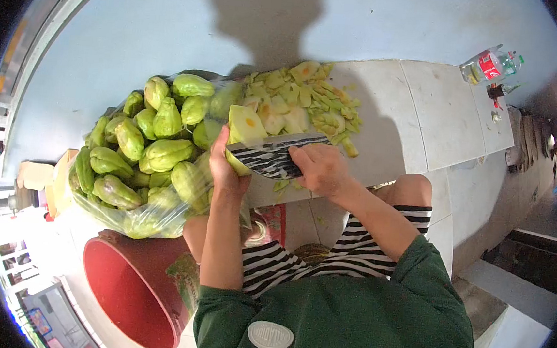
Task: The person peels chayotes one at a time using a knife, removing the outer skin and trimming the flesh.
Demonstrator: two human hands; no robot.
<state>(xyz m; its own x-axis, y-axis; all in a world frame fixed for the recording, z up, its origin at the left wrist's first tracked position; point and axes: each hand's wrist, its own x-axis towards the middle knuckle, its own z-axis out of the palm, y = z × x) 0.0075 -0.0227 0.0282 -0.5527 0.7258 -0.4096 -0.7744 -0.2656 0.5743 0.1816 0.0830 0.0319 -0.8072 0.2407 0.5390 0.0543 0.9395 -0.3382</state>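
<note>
Left hand (228, 160) clamps fingers on a chayote (246, 123), right hand (320, 169) on a knife (260, 159), near the front edge of the tiled ledge (379, 93).

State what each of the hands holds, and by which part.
Left hand: a fruit, by its left side. Right hand: a knife, by its right end; any handle is hidden.

Two hands (319, 168), one knife (272, 158), one red bucket (162, 251).

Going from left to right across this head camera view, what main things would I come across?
Pile of green fruits → left hand → broad knife → right hand → bottle with a red label.
</note>
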